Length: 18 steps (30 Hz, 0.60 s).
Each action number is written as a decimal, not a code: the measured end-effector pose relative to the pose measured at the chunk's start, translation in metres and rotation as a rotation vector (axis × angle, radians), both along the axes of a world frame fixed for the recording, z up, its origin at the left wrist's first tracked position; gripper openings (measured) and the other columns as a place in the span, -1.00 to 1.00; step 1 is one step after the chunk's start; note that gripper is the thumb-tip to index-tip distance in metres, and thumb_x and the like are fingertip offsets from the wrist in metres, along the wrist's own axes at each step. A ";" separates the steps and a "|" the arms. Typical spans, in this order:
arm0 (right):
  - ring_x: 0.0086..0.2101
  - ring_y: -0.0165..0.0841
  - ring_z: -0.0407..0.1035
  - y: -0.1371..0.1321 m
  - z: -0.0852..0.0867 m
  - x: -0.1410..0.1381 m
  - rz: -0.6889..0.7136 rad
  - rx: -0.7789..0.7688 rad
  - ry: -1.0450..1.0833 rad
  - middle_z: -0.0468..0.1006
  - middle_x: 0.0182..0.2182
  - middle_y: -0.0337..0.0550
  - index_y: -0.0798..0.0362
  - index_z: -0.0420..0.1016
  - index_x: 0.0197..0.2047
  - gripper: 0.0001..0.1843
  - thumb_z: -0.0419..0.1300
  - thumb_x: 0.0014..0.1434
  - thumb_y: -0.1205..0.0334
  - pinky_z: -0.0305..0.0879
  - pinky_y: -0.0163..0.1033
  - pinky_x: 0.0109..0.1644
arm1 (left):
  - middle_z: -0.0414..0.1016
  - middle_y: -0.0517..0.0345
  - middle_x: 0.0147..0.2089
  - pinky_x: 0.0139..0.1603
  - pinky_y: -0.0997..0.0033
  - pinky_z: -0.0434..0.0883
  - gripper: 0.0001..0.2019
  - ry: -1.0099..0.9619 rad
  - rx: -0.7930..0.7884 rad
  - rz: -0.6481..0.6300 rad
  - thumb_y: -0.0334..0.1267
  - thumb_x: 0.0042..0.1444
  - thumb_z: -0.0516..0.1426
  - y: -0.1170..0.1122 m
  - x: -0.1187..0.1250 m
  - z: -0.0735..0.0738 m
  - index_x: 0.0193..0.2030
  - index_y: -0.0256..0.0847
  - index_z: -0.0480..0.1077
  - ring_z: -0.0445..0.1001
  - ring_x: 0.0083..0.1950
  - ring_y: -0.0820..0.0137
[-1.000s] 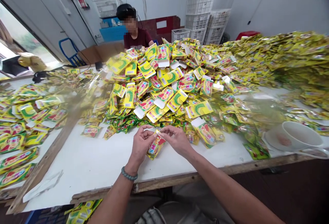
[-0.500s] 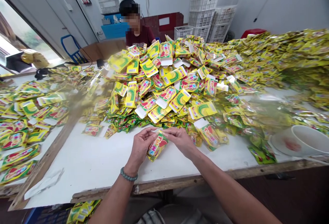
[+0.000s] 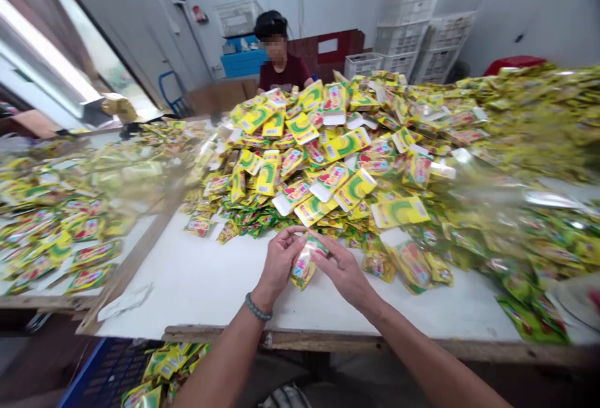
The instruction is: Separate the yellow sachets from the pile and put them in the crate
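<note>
Close above the white table (image 3: 210, 283), my two hands hold one small yellow and green printed box (image 3: 304, 265). It is tilted, with a watermelon picture and colourful letters on its front. My left hand (image 3: 282, 259), with a braided bracelet at the wrist, pinches its upper left side. The fingers of my right hand (image 3: 345, 270) close on its top and right side, covering part of the print. Just beyond my hands rises a heap of similar boxes (image 3: 335, 177), several with white flaps sticking out. Green and yellow sachets (image 3: 262, 220) lie at the heap's foot.
A wooden strip (image 3: 140, 239) divides the table at left, with more boxes (image 3: 89, 230) beyond it. A blue crate (image 3: 103, 364) holding packets stands below the front edge. Opposite sits a person (image 3: 284, 70). White crates (image 3: 403, 33) are stacked behind; packets (image 3: 539, 120) pile up at right.
The view has swung left, so everything sits further right in the picture. My right fingers have shifted lower onto the box's front; both hands still hold it.
</note>
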State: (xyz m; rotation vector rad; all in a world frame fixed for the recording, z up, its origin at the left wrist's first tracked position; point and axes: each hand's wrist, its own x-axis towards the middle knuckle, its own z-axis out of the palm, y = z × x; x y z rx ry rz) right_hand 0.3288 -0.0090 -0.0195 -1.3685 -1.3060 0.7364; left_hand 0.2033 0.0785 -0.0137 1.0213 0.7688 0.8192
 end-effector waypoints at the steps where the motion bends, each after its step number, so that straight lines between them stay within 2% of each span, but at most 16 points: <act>1: 0.07 -0.24 0.34 -0.002 -0.001 0.001 0.020 0.015 -0.040 0.47 0.10 -0.11 -0.10 0.40 0.19 -0.57 0.09 0.29 0.05 0.31 -0.11 0.12 | 0.39 0.29 -0.52 -0.50 0.55 0.27 -0.56 0.035 0.034 -0.018 -0.11 -0.13 0.35 0.001 -0.004 0.005 -0.14 -0.28 0.43 0.32 -0.56 0.54; 3: 0.08 -0.20 0.34 -0.005 -0.004 0.004 0.056 0.047 -0.153 0.49 0.08 -0.07 -0.08 0.47 0.13 -0.61 0.06 0.30 0.04 0.29 -0.05 0.15 | 0.39 0.27 -0.53 -0.52 0.55 0.23 -0.60 0.161 0.164 -0.091 -0.09 -0.09 0.33 0.004 -0.028 0.023 -0.15 -0.29 0.46 0.32 -0.56 0.52; 6: -0.07 -0.21 0.43 -0.006 -0.010 0.008 0.012 0.091 -0.272 0.57 -0.04 -0.05 -0.06 0.49 0.08 -0.62 0.10 0.26 0.02 0.42 -0.10 -0.03 | 0.47 0.19 -0.52 -0.52 0.54 0.22 -0.71 0.536 0.426 -0.272 -0.13 -0.03 0.28 0.001 -0.102 0.062 -0.20 -0.24 0.52 0.37 -0.52 0.44; 9: -0.29 -0.28 0.47 -0.005 -0.014 0.007 -0.039 0.116 -0.292 0.62 -0.23 -0.08 -0.02 0.50 0.03 -0.63 0.11 0.25 0.01 0.45 -0.20 -0.26 | 0.51 0.21 -0.56 -0.53 0.52 0.19 -0.77 1.036 0.439 -0.477 -0.17 -0.01 0.24 -0.009 -0.190 0.097 -0.20 -0.14 0.57 0.40 -0.56 0.38; 11: -0.35 -0.30 0.46 -0.003 -0.014 0.003 -0.032 0.143 -0.315 0.62 -0.31 -0.10 0.00 0.52 -0.03 -0.66 0.11 0.25 0.01 0.44 -0.20 -0.28 | 0.61 0.14 -0.42 -0.40 0.47 0.28 -0.70 1.290 0.475 -0.449 -0.19 -0.08 0.26 -0.010 -0.231 0.108 -0.14 -0.08 0.57 0.52 -0.40 0.25; 12: -0.36 -0.30 0.46 -0.002 -0.014 0.002 -0.023 0.155 -0.330 0.62 -0.33 -0.11 0.00 0.53 -0.05 -0.66 0.11 0.25 0.00 0.44 -0.19 -0.26 | 0.63 0.09 -0.32 -0.32 0.43 0.32 -0.67 1.372 0.505 -0.389 -0.17 -0.08 0.25 -0.006 -0.241 0.107 -0.11 -0.09 0.56 0.55 -0.31 0.19; 14: -0.37 -0.29 0.47 -0.001 -0.013 0.000 -0.008 0.157 -0.357 0.61 -0.36 -0.11 0.01 0.54 -0.09 -0.66 0.10 0.26 -0.01 0.44 -0.17 -0.23 | 0.63 -0.02 -0.14 -0.18 0.35 0.35 -0.62 1.430 0.595 -0.271 -0.13 0.01 0.18 0.008 -0.243 0.097 -0.01 -0.13 0.52 0.56 -0.14 0.11; 16: -0.38 -0.28 0.48 0.000 -0.015 0.000 -0.008 0.144 -0.381 0.61 -0.38 -0.10 0.00 0.55 -0.12 -0.66 0.08 0.26 -0.01 0.45 -0.17 -0.24 | 0.58 -0.09 -0.01 -0.08 0.30 0.36 -0.59 1.441 0.709 -0.199 -0.20 0.12 0.06 0.031 -0.223 0.078 0.09 -0.22 0.45 0.53 -0.04 0.10; 18: -0.39 -0.27 0.48 -0.001 -0.017 0.003 -0.009 0.130 -0.410 0.62 -0.37 -0.09 0.01 0.56 -0.17 -0.67 0.08 0.26 0.00 0.45 -0.17 -0.25 | 0.52 -0.16 0.08 0.03 0.25 0.33 -0.54 1.516 0.821 -0.149 -0.34 0.11 0.00 0.060 -0.194 0.057 0.15 -0.31 0.39 0.48 0.07 0.08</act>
